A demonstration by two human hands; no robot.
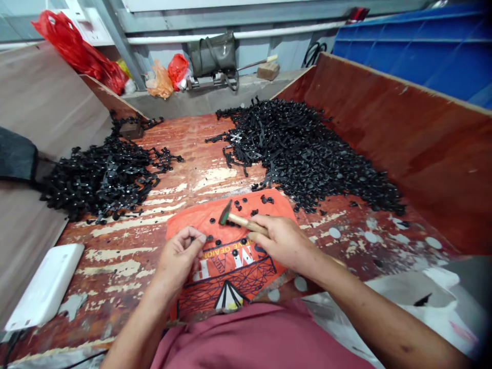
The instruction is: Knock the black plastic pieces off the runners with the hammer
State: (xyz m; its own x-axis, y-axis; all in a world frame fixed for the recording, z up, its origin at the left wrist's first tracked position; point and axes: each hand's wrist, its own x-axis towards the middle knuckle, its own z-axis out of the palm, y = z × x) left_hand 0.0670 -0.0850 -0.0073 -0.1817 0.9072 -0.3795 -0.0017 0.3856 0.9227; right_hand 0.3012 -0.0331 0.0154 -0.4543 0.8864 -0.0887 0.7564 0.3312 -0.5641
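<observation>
Two hands meet over an orange sheet (234, 269) spread on the worn red table (126, 266), as the head camera shows it. The left hand (180, 256) has its fingertips closed in a pinch on a small black piece (191, 239) at the sheet's left edge. The right hand (282, 241) is wrapped around the wooden handle of a small hammer (240, 221), whose head tilts over loose black pieces on the sheet. The piece looks light, hard and apt to roll, best nipped by its rim. The hammer looks stiff and light, best gripped by its handle. Print on the sheet lies upside down and partly covered; only "OF" reads surely. A left heap (103, 177) and a right heap (303, 154) of black parts flank the sheet.
</observation>
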